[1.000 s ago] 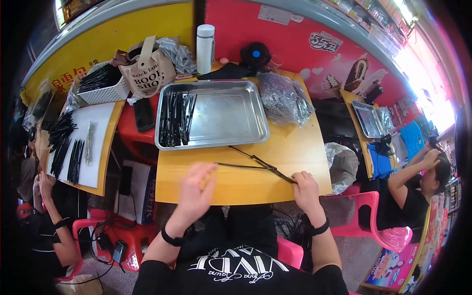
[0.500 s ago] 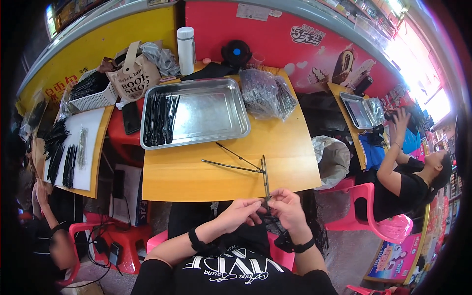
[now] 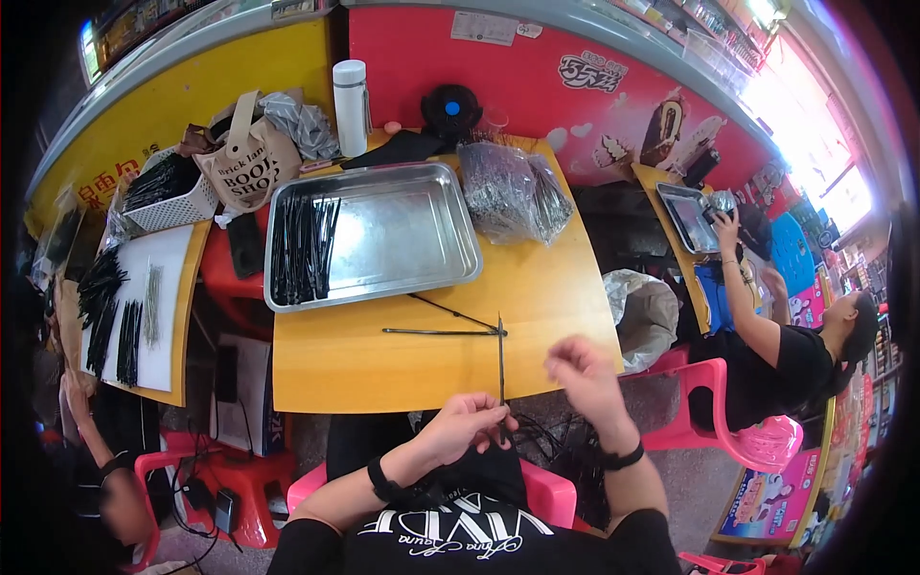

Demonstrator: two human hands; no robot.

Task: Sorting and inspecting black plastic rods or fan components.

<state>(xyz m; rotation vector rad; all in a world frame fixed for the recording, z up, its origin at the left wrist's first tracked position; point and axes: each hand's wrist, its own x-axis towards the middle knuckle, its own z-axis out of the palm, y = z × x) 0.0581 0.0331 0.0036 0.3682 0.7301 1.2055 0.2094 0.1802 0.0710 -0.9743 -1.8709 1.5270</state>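
Pinching a skinny black rod (image 3: 501, 369) by its near end, the left hand (image 3: 467, 420) is just past the front edge of the table (image 3: 335, 369). The right hand (image 3: 586, 379) is off it, near the front right corner, fingers loosely curled, can't tell if they've got anything. Two more rods (image 3: 436, 333) lie on the wood and meet the first near its far end. Behind them: a tray (image 3: 402, 230) with black strips (image 3: 302, 254) bunched left, plastic bag (image 3: 508, 192) beside it.

The yellow table (image 3: 335, 369) carries 1 metal tray (image 3: 402, 230), 1 clear bag (image 3: 513, 196) and thin black strips (image 3: 441, 332).
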